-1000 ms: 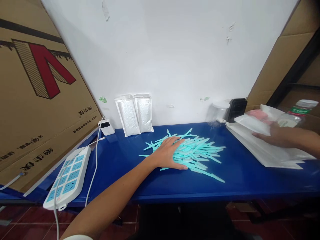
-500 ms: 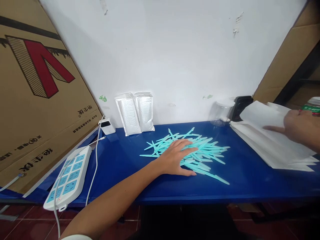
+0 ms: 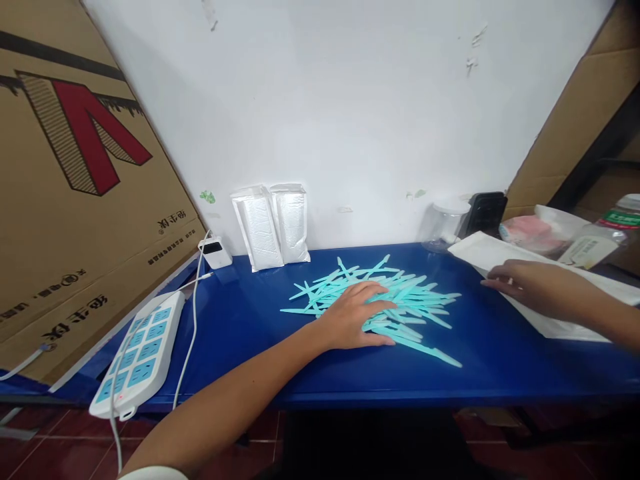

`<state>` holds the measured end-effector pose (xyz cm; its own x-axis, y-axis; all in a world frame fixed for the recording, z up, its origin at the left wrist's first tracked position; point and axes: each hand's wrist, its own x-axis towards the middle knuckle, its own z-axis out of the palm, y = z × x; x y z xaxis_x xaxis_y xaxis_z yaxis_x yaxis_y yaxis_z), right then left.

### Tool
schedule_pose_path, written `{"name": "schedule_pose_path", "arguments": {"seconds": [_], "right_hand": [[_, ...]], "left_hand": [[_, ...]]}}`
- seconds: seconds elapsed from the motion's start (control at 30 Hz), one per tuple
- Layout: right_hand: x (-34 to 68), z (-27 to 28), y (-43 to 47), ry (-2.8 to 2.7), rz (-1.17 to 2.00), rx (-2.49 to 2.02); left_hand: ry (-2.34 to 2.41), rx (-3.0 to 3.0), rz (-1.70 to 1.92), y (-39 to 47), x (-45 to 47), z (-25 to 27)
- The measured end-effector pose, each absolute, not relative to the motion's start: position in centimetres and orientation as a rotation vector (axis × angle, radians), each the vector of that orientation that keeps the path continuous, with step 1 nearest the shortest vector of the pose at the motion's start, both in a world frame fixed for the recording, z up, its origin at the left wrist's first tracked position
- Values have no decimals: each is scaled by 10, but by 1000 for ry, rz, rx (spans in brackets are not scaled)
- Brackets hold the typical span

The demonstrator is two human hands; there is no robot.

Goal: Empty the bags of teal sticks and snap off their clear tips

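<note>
A loose heap of turquoise eyebrow razors (image 3: 420, 300) with pale tips lies on the blue table (image 3: 240, 347). My left hand (image 3: 355, 317) rests on the near left part of the heap, open, its fingers spread over the razors. On the right, a stack of white envelopes (image 3: 555, 327) lies flat near a plastic bag. My right hand (image 3: 525, 287) is at the left edge of the stack, fingers curled in and closed on an envelope; its fingertips are partly hidden and slightly blurred.
Two silvery padded packets (image 3: 275, 227) lean against the wall. A clear jar with a white lid (image 3: 447, 223) stands by a black item (image 3: 485, 210). A power strip (image 3: 140, 353), cables and a small white device (image 3: 215, 251) are at left. A bottle (image 3: 610, 230) stands far right.
The raised white envelope at right has come down flat, uncovering the plastic bag and bottle behind it. My right hand has moved left and toward me, its fingers now curled. My left hand stays put.
</note>
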<state>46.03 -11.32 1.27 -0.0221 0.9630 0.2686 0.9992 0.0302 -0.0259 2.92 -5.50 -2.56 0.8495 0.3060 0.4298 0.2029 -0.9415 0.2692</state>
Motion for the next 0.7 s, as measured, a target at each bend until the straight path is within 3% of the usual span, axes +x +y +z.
{"name": "schedule_pose_path", "arguments": {"seconds": [0.13, 0.3, 0.7], "right_hand": [[385, 4, -149, -2228, -135, -1712], [309, -31, -177, -2360, -395, -1400], [309, -37, -100, -2396, -382, -1232]], "left_hand": [[514, 2793, 737, -52, 28, -28], [618, 2835, 690, -44, 28, -27], [745, 2810, 699, -16, 12, -25]]}}
